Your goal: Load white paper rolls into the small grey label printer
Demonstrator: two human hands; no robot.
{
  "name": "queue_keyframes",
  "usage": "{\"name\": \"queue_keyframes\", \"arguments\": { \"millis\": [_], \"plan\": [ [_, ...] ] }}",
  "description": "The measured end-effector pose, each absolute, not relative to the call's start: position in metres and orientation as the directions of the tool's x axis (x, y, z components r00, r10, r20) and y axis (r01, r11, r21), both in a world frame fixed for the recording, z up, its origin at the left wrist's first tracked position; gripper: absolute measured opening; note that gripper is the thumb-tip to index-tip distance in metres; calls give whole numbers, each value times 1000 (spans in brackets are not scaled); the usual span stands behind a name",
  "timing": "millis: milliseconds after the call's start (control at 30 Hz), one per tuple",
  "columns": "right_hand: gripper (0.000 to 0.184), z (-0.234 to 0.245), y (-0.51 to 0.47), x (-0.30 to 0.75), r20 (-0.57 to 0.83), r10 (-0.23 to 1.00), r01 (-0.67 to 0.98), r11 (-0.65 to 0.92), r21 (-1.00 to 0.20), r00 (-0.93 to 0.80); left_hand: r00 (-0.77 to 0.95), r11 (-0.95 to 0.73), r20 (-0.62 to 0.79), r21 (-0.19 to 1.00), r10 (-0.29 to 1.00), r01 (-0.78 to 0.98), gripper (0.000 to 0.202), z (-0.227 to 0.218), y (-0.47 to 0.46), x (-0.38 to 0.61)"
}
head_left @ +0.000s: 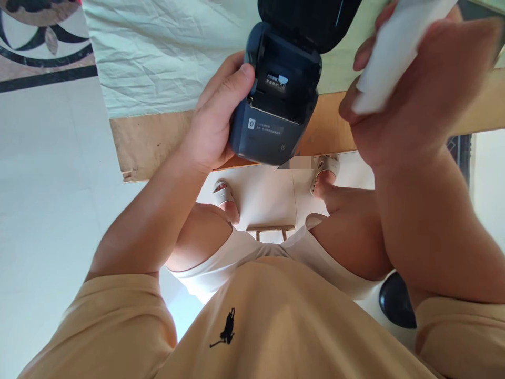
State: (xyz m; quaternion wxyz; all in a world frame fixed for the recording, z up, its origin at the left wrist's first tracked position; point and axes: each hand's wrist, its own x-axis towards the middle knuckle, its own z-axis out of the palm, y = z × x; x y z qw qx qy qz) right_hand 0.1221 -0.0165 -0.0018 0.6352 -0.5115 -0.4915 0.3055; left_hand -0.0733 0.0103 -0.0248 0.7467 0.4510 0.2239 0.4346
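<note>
My left hand (221, 110) grips a dark blue portable label printer (272, 134) by its left side, thumb on the rim. Its black lid (307, 21) is swung open away from me, and the bay (292, 66) shows a small printed sticker but no roll. A Bluetooth mark and a power button are on the near face. To the right, my right hand (418, 89) is closed around a white paper roll (394, 58), blurred by motion and partly covered by the fingers. The roll is apart from the printer.
A wooden table (142, 142) with a pale green cloth (158, 58) lies under both hands. Its near edge is just in front of my knees. A small wooden stool (270, 228) shows between my legs, and a black round object (398, 300) sits at lower right.
</note>
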Motion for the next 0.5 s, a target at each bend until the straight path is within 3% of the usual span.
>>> {"name": "queue_keyframes", "arguments": {
  "millis": [67, 167, 333, 400, 500],
  "plan": [
    [39, -12, -14, 125, 270, 905, 166, 226, -960, 328, 504, 206, 45, 879, 862, -430, 30, -23, 9, -71],
    [36, -19, -18, 129, 327, 911, 395, 211, -894, 251, 505, 195, 50, 886, 862, -421, 33, -21, 7, -70],
    [38, -13, -23, 133, 513, 845, 785, 211, -583, 154, 522, 209, 71, 864, 850, -459, 28, -21, 9, -72],
    [35, -12, -22, 134, 516, 843, 829, 175, -531, 152, 534, 208, 75, 869, 842, -450, 28, -21, 10, -73],
    [37, -14, -21, 137, 492, 853, 821, 151, -550, 173, 510, 213, 58, 864, 858, -457, 28, -20, 8, -73]
  ]
}}
